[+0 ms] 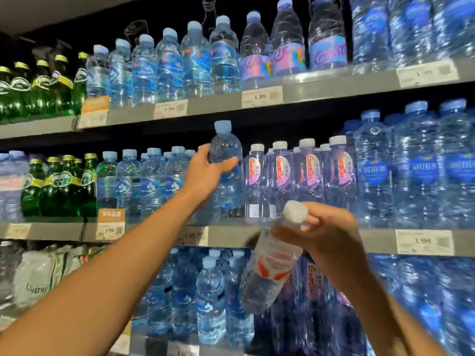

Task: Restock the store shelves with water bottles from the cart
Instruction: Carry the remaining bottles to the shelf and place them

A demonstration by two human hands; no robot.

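My left hand point(205, 173) grips a clear blue-capped water bottle point(227, 150) around its shoulder, holding it upright at the middle shelf point(231, 235), between the blue-capped row and the white-capped purple-labelled bottles point(280, 173). My right hand point(326, 235) holds a white-capped bottle with a red and white label point(272, 268) by its neck. That bottle hangs tilted, base down and to the left, in front of the middle shelf's edge. The cart is out of view.
Three shelves packed with water bottles fill the view. Green glass bottles point(59, 186) stand at the left of the middle and top shelves. Large blue-labelled bottles point(421, 170) crowd the right. Price tags point(424, 241) line the shelf edges. Wrapped packs point(43, 273) sit lower left.
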